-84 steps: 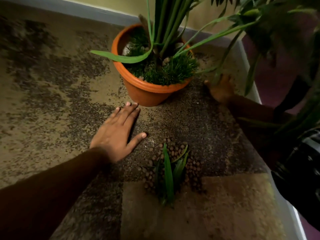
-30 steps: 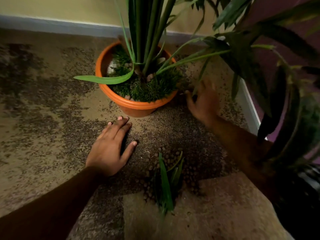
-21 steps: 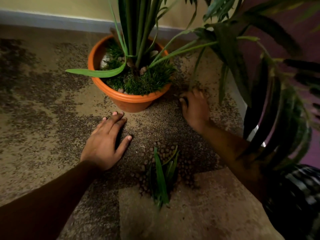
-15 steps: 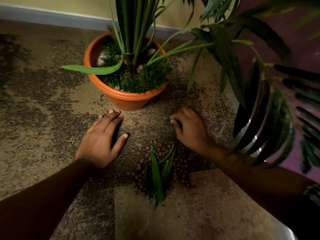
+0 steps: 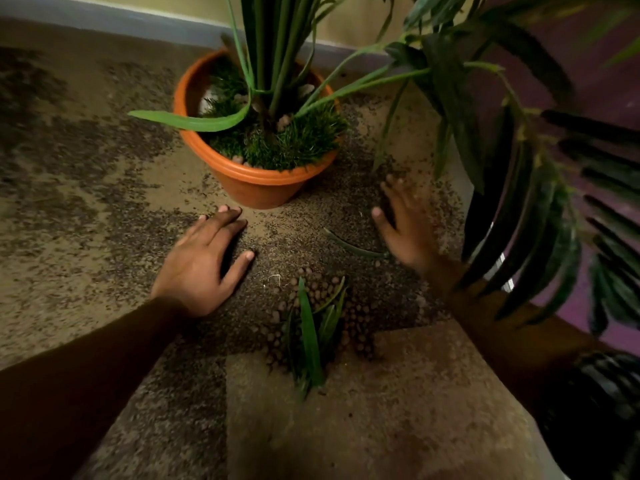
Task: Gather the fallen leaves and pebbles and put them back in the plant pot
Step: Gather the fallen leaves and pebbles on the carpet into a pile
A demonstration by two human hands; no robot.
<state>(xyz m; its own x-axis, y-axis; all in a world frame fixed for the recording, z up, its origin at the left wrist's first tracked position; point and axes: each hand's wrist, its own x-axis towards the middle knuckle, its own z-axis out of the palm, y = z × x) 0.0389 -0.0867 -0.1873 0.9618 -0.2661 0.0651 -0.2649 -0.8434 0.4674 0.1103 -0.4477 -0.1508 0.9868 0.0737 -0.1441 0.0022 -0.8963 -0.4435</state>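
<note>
Round terracotta-orange plant pot point(image 5: 258, 180), ribbed rim, tufted grass inside. Before it: heap of rounded brown pebbles point(image 5: 349, 315) with flat green fallen leaves point(image 5: 309, 336) on speckled carpet point(image 5: 86, 188). My left hand point(image 5: 204, 263) flat, fingers spread; my right hand point(image 5: 403, 228) released, blurred, beside one slim leaf point(image 5: 353, 247).

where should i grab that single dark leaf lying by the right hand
Pinch the single dark leaf near its middle, from above. It is thin, curved and lies flat on the floor, so nothing can slip under it. The right hand, open beside its right end, looks closest.
</note>
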